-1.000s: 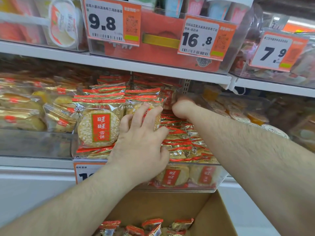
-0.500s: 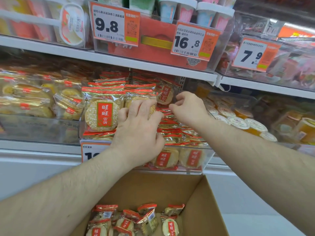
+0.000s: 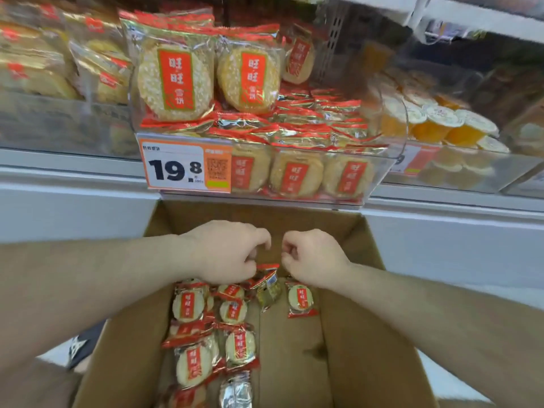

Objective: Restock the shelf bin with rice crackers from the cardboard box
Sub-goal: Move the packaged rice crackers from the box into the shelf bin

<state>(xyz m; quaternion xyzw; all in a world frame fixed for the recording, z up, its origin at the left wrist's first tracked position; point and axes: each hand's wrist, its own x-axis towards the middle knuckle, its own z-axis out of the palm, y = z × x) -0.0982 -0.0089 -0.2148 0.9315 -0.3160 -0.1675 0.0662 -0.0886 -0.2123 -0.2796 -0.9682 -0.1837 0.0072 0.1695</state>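
Note:
The clear shelf bin [image 3: 382, 169] holds stacked rice cracker packets [image 3: 247, 81], two of them standing upright at its back left. Below it stands the open cardboard box [image 3: 347, 334] with several loose packets [image 3: 194, 366] along its left side. Both my hands are down inside the box at its far end. My left hand [image 3: 229, 251] curls its fingers onto a red-edged packet [image 3: 266, 278] on top of the pile. My right hand [image 3: 313, 257] is curled in a fist at the top edge of a single packet [image 3: 300, 300]; the fingertips are hidden.
An orange price tag reading 19.8 [image 3: 176, 169] hangs on the bin's front. Bins of other yellow snack packets [image 3: 35, 69] sit to the left, jelly cups [image 3: 441, 122] to the right. A white shelf edge [image 3: 73, 175] runs just above the box's far wall.
Both hands came down from the shelf bin into the cardboard box. The view tilted down, so the upper shelf and its price tags left the frame.

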